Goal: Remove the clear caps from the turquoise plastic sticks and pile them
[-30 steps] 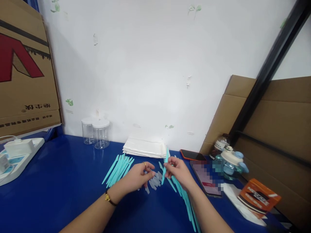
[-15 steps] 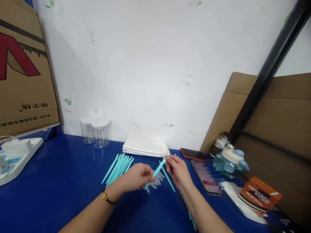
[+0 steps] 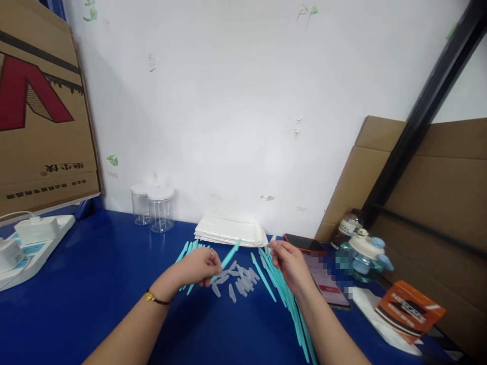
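Observation:
My left hand (image 3: 201, 264) is closed around a turquoise eyebrow razor (image 3: 229, 257), whose tip points up and to the right. Off to the right, my right hand (image 3: 286, 256) pinches a small translucent blade cap (image 3: 273, 239) between thumb and fingers. On the table between both hands lies a loose pile of clear caps (image 3: 243, 279). Several more turquoise razors (image 3: 281, 284) fan out beside and partly under my right hand and forearm. Another bunch of razors (image 3: 183, 252) is partly hidden behind my left hand.
Two clear lidded jars (image 3: 161, 213) stand by the wall, left of a stack of white packets (image 3: 230, 230). At right are phones (image 3: 331, 289), a water bottle (image 3: 363, 256) and an orange pouch (image 3: 410, 309). A power strip (image 3: 41, 248) sits at far left.
My hands have moved apart. The left hand has drawn the razor leftward, and the right hand has come away with a translucent cap. More of the cap pile shows.

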The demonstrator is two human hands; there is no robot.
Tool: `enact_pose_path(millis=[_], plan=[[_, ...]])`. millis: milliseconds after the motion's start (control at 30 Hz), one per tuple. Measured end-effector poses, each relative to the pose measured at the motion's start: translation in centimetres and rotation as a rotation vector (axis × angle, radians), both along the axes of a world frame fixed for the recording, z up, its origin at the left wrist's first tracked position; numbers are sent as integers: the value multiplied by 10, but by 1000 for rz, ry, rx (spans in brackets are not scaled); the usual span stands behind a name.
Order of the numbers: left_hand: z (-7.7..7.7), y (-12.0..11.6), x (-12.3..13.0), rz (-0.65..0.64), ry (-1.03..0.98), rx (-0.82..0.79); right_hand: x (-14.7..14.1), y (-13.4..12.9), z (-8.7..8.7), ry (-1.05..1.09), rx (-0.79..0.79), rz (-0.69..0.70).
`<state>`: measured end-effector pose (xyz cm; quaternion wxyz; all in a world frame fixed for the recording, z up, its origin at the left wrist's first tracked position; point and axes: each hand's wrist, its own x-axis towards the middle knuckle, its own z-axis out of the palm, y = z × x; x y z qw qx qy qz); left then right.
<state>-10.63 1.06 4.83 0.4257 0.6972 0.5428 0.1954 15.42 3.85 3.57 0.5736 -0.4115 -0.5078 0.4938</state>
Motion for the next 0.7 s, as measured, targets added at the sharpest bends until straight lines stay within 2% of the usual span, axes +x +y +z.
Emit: enact_pose_path(millis=[67, 167, 300, 467, 533, 600, 700], plan=[[4, 5, -24, 151, 50, 72, -3, -1, -3, -135, 8, 17], [4, 11, -52, 324, 172, 34, -3, 0, -6, -351, 32, -7], [4, 8, -55, 327, 266, -87, -5, -3, -7, -508, 33, 2], [7, 3, -45, 350, 301, -73, -16, -10, -10, -783, 7, 165], [5, 4, -46, 355, 307, -56, -17, -10, -12, -922, 59, 121], [2, 6, -49, 366, 320, -40, -14, -7, -14, -1079, 129, 1], [-2, 10, -54, 388, 322, 13, -11, -2, -20, -1335, 119, -99]])
